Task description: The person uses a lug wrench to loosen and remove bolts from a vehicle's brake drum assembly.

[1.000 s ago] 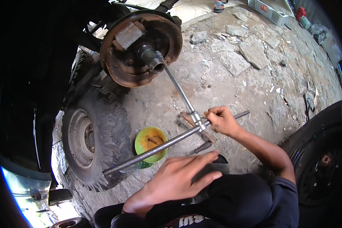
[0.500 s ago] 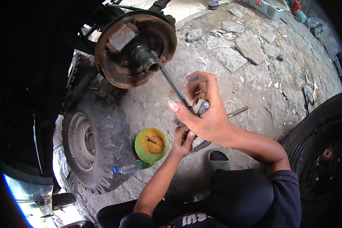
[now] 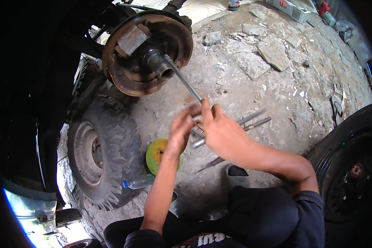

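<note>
The wrench is sitting just above the middle, its shaft running toward 11 o'clock and ending beside the hub; the hub is hiding what it is fitting on. Its crossbar, blurring at the far end, is now slanting between 8 and 2 o'clock instead of rising between the hands as half a second ago. The left hand is now hovering up beside the shaft instead of closing around the bar below, and its forearm is now covering part of the bowl. The right hand is no longer spreading its thumb and fingers.

The left hand is blurring, its fingers curling toward 1 o'clock; I cannot tell whether it is gripping. The right hand is wrapping over the wrench where shaft and crossbar are meeting, gripping it.

On the rough ground, a tyre is standing between 8 and 9 o'clock, a bottle is lying at 7, a screwdriver at 5 and a rod at 3. Slabs are lying between 1 and 2, a crate farther out. A black wheel is filling the edge between 3 and 4.
</note>
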The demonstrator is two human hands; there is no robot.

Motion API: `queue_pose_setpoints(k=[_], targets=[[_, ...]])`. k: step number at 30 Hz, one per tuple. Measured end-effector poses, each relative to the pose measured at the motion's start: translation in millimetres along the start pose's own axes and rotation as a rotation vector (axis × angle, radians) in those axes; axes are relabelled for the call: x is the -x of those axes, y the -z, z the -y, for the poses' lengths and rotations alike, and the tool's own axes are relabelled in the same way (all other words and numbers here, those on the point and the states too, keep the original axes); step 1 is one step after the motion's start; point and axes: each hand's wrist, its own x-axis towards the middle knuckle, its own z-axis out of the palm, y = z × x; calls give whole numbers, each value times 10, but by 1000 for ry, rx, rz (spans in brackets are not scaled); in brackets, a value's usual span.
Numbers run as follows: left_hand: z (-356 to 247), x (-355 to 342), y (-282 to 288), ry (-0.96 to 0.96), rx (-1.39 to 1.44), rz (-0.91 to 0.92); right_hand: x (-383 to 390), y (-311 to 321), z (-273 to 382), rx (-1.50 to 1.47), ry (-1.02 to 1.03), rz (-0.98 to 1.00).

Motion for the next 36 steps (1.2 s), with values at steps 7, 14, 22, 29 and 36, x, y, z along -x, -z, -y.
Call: queue_pose_setpoints(k=[7, 14, 22, 29, 36], targets=[[-337, -485, -294, 36, 270, -167, 206, 394, -2, -32, -4, 149], [-266, -606, -552, -41, 275, -308, 210, 390, -263, -1122, -368, 54], [-443, -736, -567, -72, 337, -356, 15, 373, -156, -1666, -392, 62], [-558, -707, -533, -17, 201, -385, 23, 323, -157, -2061, -424, 84], [-703, -608, -347, 10, 68, -265, -38, 351, 167, -1813, -419, 51]])
